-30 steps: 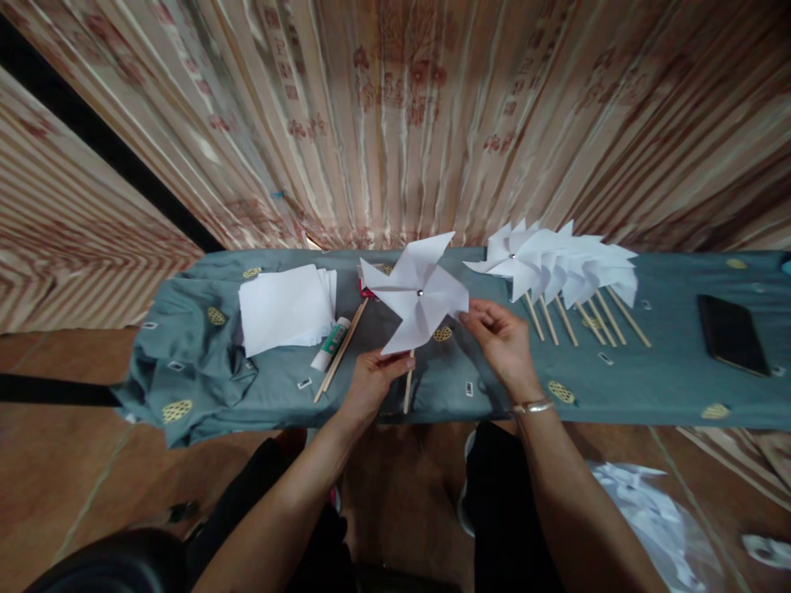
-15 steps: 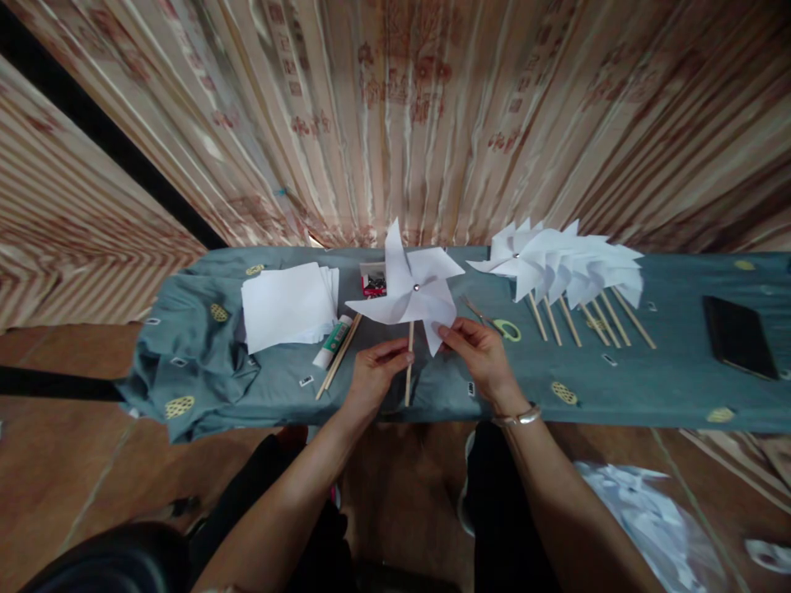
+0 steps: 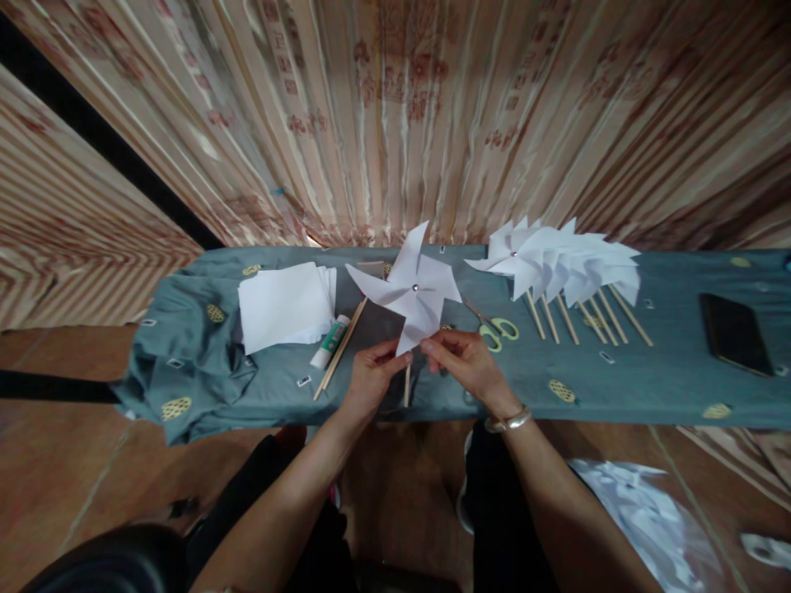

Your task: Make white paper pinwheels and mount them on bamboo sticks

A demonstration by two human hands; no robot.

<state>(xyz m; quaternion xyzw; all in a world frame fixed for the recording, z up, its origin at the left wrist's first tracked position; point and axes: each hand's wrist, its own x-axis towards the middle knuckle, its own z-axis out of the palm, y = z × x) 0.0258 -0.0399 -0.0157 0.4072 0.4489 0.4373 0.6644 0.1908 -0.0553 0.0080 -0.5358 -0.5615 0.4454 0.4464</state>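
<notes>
A white paper pinwheel [image 3: 411, 290] on a wooden stick [image 3: 406, 385] stands upright over the middle of the teal-covered table [image 3: 648, 371]. My left hand [image 3: 369, 375] is closed around the stick just below the paper. My right hand [image 3: 463, 360] pinches the lowest vane of the pinwheel with thumb and fingers. A silver pin marks the wheel's centre.
A row of several finished pinwheels [image 3: 559, 268] lies to the right. Yellow-handled scissors [image 3: 494, 327] lie beside my right hand. A stack of white paper squares [image 3: 285, 305], a glue stick [image 3: 329, 343] and spare sticks [image 3: 339, 350] lie left. A black phone [image 3: 734, 333] lies far right. Paper scraps [image 3: 643, 511] litter the floor.
The pinwheel has turned on its pin as my right hand moved left along its lower vanes. The scissors, hidden before, now show fully.
</notes>
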